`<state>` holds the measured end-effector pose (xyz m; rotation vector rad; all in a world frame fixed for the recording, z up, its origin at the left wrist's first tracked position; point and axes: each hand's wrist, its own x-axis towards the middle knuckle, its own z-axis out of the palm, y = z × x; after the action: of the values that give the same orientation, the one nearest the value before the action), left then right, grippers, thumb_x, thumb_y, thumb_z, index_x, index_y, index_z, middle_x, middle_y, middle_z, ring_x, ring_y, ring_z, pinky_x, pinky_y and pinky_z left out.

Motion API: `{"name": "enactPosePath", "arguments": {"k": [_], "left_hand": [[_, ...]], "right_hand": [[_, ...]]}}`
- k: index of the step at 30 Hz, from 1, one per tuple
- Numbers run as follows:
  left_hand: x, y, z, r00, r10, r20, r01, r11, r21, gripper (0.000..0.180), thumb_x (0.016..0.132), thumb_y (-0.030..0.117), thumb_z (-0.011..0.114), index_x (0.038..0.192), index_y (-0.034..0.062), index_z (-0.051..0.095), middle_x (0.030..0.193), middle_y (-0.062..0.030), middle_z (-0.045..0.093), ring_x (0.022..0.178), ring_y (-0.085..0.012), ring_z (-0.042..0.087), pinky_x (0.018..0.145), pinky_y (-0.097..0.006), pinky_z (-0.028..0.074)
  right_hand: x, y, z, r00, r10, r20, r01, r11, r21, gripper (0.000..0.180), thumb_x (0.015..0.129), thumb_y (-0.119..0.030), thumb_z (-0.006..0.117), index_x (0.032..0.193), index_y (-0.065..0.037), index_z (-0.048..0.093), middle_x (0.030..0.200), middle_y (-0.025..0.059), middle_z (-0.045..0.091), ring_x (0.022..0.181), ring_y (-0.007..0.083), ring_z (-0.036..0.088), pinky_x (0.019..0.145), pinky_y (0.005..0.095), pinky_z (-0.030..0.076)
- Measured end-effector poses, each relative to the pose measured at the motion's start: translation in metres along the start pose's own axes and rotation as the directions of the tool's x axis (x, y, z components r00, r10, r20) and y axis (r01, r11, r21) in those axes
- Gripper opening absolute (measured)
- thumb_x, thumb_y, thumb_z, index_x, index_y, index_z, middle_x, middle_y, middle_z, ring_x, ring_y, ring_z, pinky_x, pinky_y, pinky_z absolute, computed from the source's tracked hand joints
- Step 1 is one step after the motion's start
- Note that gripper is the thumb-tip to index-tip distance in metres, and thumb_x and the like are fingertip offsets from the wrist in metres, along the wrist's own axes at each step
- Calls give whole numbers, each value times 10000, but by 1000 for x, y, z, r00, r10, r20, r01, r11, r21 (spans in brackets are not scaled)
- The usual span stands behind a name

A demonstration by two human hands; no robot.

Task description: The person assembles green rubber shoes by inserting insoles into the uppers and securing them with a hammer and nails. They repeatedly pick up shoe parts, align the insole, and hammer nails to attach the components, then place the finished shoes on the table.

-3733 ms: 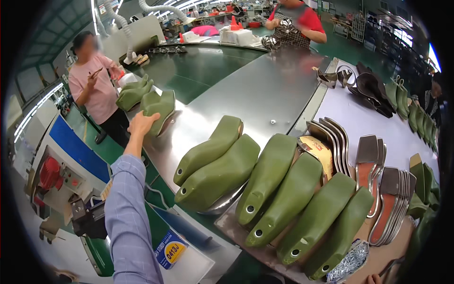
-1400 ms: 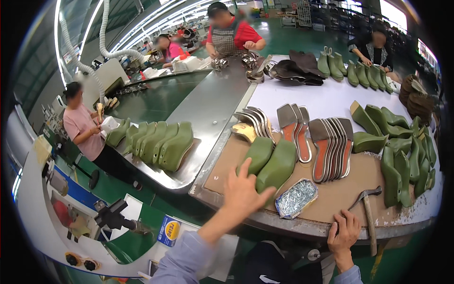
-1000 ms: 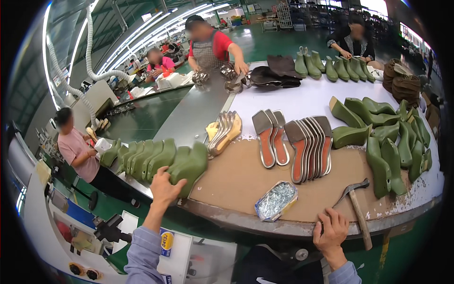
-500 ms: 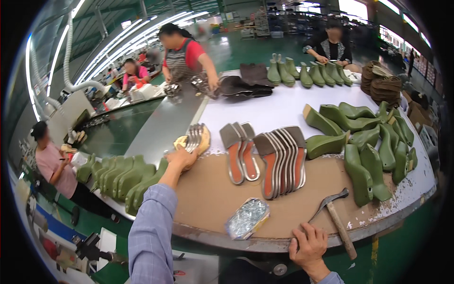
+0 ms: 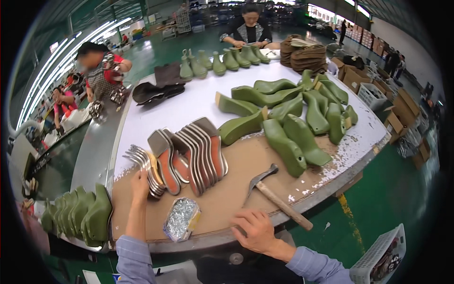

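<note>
My left hand (image 5: 140, 185) is closed on the near end of a fanned stack of silver-edged insoles (image 5: 147, 166) with a yellowish piece among them, slightly blurred. Right beside this stack lie more insoles (image 5: 201, 158), orange with dark heel or toe parts and silver rims. My right hand (image 5: 255, 231) hovers at the table's front edge, fingers apart and nothing in them. Close to it rests a hammer (image 5: 283, 204) with a wooden handle and a long curved claw. Between my hands is a clear tub of small metal nails (image 5: 181, 218).
Green shoe lasts (image 5: 288, 142) lie heaped on the right of the table, with a row of lasts (image 5: 78, 215) at the left edge. More lasts (image 5: 231, 59) stand at the back near dark leather pieces (image 5: 158, 90). Co-workers sit and stand beyond. A white crate (image 5: 378, 255) is low right.
My view has swung to the right. My left hand has brought its insole stack over against the other insoles. The right hand has spread and shifted left, nearer the hammer's claw tip.
</note>
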<state>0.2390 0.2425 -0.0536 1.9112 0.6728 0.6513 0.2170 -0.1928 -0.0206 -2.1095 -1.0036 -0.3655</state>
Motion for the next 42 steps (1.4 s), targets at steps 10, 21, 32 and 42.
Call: {"name": "enactPosePath", "arguments": {"k": [10, 21, 32, 42], "left_hand": [[-27, 69, -22, 931, -306, 200, 351, 900, -257, 469, 1050, 317, 523, 1445, 69, 477, 988, -7, 652, 777, -95, 605, 638, -248, 477], [-10, 67, -48, 938, 39, -344, -133, 958, -255, 310, 898, 144, 638, 1172, 33, 543, 905, -60, 619, 670, -143, 619, 577, -311, 529], [-192, 173, -30, 947, -308, 90, 296, 730, -616, 344, 988, 291, 520, 1163, 14, 626, 954, -113, 700, 751, -234, 692, 684, -376, 586], [-294, 159, 30, 834, -222, 505, 549, 256, -796, 632, 1037, 548, 465, 1399, 30, 480, 1240, -136, 609, 1166, -342, 625, 997, -543, 517]], "right_hand": [[39, 124, -152, 816, 251, -520, -443, 851, -284, 407, 888, -215, 699, 1217, 5, 604, 1146, 221, 636, 1105, 410, 598, 937, 491, 483], [45, 237, -208, 842, 540, -23, -530, 816, -231, 537, 883, -335, 725, 1291, -2, 618, 1183, 220, 684, 1133, 406, 635, 997, 445, 494], [145, 314, -180, 784, 599, -164, -582, 618, -529, 770, 697, -472, 805, 1220, 45, 579, 1153, 266, 688, 1043, 415, 678, 938, 471, 534], [24, 205, -231, 867, 457, -196, -109, 559, 822, 395, 1002, -313, 507, 1229, -5, 607, 1142, 99, 678, 1019, 193, 665, 806, 344, 566]]}}
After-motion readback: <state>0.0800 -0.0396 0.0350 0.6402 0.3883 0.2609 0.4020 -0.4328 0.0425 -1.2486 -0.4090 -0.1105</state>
